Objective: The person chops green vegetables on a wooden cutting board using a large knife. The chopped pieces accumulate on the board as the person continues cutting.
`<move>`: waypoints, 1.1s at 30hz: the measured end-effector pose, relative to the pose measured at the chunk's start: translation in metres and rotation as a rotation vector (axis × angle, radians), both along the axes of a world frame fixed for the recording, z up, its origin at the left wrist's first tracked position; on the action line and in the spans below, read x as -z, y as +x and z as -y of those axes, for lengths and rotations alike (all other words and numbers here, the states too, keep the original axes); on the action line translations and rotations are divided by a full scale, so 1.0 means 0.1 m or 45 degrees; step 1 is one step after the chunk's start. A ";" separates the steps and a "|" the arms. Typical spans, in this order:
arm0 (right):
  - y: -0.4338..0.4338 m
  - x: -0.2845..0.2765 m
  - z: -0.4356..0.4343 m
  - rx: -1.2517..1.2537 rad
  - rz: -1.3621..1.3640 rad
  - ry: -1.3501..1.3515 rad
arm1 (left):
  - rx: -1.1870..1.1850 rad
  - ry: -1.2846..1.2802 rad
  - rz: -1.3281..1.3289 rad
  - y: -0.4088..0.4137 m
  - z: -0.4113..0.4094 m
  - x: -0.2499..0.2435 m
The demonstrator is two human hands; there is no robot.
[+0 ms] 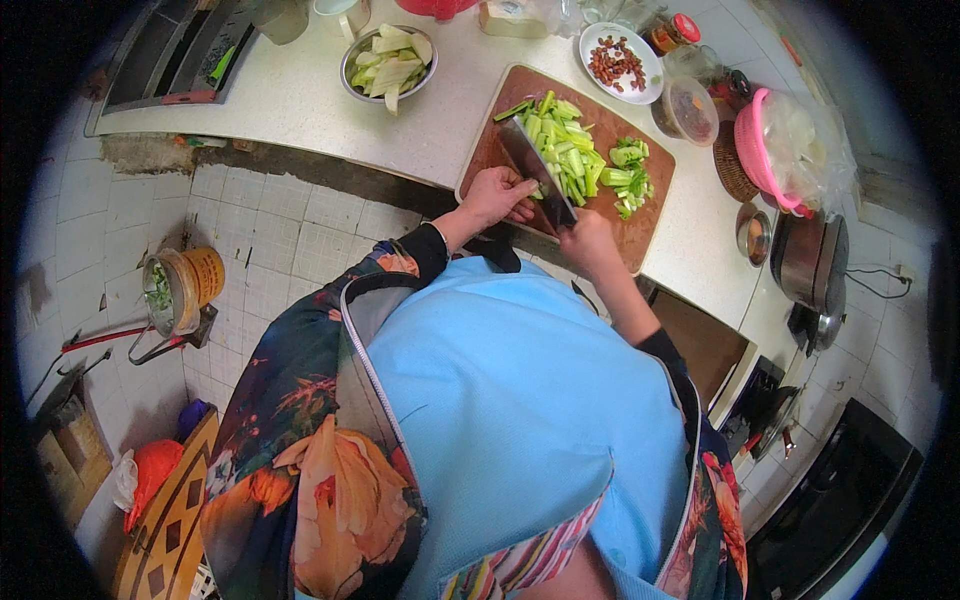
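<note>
My right hand (591, 238) grips the handle of a cleaver (534, 166). Its broad blade slants up and left over the near part of a brown cutting board (637, 238). My left hand (498, 196) is at the near side of the blade, fingers bent and thumb tip against or very close to the metal. A bit of green shows by those fingertips; whether they pinch it is unclear. Just beyond the blade lies a heap of cut green stalks (564, 142), probably celery. A smaller pile of chopped greens (626, 176) sits on the board's right side.
A metal bowl of sliced pale-green vegetable (391, 64) stands left of the board. Behind it is a white plate (651, 91) of peanuts. A lidded plastic tub (690, 111), a pink basket (761, 150) and a small metal bowl (753, 238) line the right. The sink (180, 52) is far left.
</note>
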State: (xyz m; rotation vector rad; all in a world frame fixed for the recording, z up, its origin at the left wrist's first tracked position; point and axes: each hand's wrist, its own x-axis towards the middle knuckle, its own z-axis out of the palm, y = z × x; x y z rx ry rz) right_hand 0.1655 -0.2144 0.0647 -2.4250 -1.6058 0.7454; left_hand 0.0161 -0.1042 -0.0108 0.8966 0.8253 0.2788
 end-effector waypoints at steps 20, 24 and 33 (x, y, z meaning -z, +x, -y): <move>0.04 -0.34 -0.05 0.035 -0.205 -0.005 | 0.034 0.032 0.023 -0.03 -0.01 0.03; -0.01 -0.28 -0.10 0.098 -0.227 -0.038 | 0.058 0.039 0.002 -0.05 -0.04 0.02; -0.04 0.14 -0.11 0.106 -0.146 -0.038 | 0.030 0.007 0.023 -0.03 0.00 0.04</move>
